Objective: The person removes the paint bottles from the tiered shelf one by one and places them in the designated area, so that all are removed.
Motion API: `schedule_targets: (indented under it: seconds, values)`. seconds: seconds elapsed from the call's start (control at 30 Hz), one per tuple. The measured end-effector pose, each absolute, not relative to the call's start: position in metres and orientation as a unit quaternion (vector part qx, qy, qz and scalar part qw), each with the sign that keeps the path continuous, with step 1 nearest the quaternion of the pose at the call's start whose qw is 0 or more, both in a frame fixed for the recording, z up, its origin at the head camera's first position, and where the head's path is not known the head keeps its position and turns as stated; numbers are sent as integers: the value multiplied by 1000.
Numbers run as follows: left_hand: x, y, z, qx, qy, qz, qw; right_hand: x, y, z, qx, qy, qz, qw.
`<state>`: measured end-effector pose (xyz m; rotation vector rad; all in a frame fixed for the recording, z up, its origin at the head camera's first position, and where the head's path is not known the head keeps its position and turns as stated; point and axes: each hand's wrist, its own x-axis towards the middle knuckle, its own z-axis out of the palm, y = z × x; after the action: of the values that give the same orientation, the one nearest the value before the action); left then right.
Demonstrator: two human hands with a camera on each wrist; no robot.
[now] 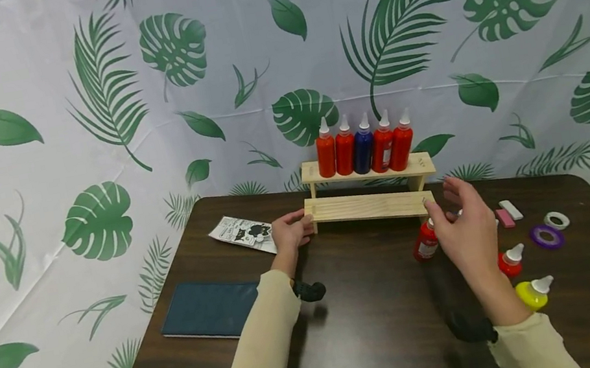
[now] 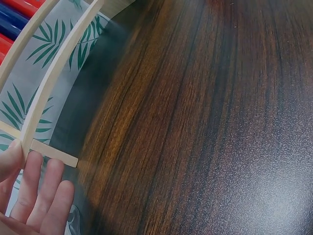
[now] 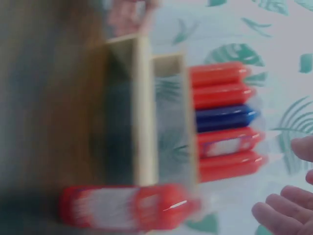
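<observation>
A two-tier wooden rack [image 1: 365, 207] stands at the back of the table. My left hand [image 1: 288, 232] pinches the left end of its lower shelf, thumb on one side and fingers on the other in the left wrist view. Several red bottles [image 1: 326, 155] and one blue bottle [image 1: 363, 151] line the upper shelf, white nozzles up. My right hand [image 1: 471, 232] is beside the rack's right end, fingers relaxed and holding nothing. Close by it, a red bottle [image 3: 127, 207] stands on the table in front of the rack.
To the right lie a red bottle [image 1: 509, 264], a yellow bottle [image 1: 531, 295], purple tape [image 1: 547, 236], white tape [image 1: 557, 221] and a pink block [image 1: 505, 218]. On the left are a dark notebook [image 1: 207, 308] and a printed packet [image 1: 241, 233]. A leaf-patterned cloth [image 1: 231, 90] hangs behind.
</observation>
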<state>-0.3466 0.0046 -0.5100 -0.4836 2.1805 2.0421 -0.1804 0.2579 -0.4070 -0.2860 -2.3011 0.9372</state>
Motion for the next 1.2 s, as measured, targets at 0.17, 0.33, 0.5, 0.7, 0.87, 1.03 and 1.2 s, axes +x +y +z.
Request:
schedule_targets:
  seconds: [0.17,0.33,0.5,0.7,0.87,1.03,1.2]
  values:
    - [-347,3,-507,-161,720,672,60,-216,259,-368,-113,-887,363,264]
    - [-345,3,-505,-159,721,672,54,-264,273,-348,-112,-917,346,163]
    - [-342,5,-503,-154,719,675,51,-299,287,-346,-102,-930,338,104]
    - [-346,7,-506,-157,722,672,53,-322,299,-350,-74,-932,347,77]
    - [-347,7,-507,-159,722,671,60,-328,302,-354,-48,-926,367,70]
    - [-344,6,-504,-154,718,677,51,-328,298,-362,-61,-922,373,90]
    - [-341,5,-503,-158,718,676,52,-325,294,-368,-85,-917,370,126]
